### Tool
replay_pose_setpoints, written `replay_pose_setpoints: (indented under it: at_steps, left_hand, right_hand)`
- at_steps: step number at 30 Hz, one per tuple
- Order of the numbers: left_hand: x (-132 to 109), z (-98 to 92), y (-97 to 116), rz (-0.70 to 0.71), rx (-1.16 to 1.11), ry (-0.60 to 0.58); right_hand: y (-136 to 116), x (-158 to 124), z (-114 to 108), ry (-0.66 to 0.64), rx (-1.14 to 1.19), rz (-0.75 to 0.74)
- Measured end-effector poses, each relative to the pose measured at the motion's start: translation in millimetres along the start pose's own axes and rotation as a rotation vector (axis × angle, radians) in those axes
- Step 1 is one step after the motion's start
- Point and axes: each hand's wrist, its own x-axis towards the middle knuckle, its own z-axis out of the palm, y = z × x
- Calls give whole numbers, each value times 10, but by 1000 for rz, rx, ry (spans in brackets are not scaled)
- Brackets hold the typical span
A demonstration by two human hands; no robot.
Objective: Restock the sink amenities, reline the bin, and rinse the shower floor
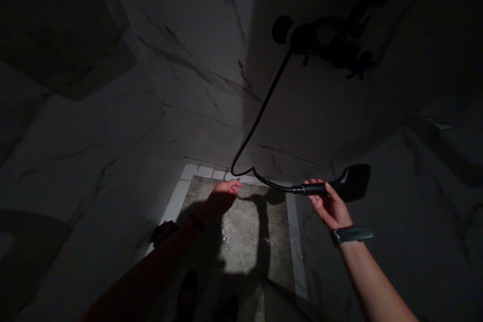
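Note:
My right hand (330,206) is wrapped round the handle of a black hand shower (352,183), with the thumb on top; its broad head points right. From the handle's left end a black shower hose (260,110) dips in a loose bend, then climbs to a dark wall-mounted shower mixer (328,45). My left hand (225,193) is closed, thumb and fingers together, just below the bend of the hose. I cannot make out whether anything lies between those fingers. A watch strap (352,234) is on my right wrist.
Dark-veined marble-look walls (204,70) enclose the space closely. The grey floor (243,231) has a pale border and glistening wet spots. A dark crumpled thing (163,232) sits at the left floor edge. My feet (187,289) show dimly below; much lies in deep shadow.

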Motion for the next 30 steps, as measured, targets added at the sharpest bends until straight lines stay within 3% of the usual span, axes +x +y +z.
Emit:
replay_pose_setpoints:
  at_steps: [5,11,14,17,19,21,24,30]
  left_hand:
    - [-78,15,-72,132,-24,-105]
    - [-49,61,36,247,-33,-56]
    - [-15,170,253,191,-62,-90]
    - [15,389,627,61,-35,-153]
    - [54,580,899,70,30,-244]
    - [112,765,1125,109,161,-408]
    - [202,950,1303,87,272,-676]
    - [239,1021,1271,-160,-169,-1055]
  right_hand:
    - [-153,-45,-118,-23,-65,-2]
    - [-188,-113,-316,-38,-115,32]
    - [-137,-142,-437,-56,-138,51]
    - [-59,-183,-507,-69,-149,62]
    - [-9,-218,-514,-87,-162,83]
    - [30,-254,-499,-110,-183,103]
    - [63,-305,-473,-131,-212,119]
    - [98,-393,-462,-193,-216,149]
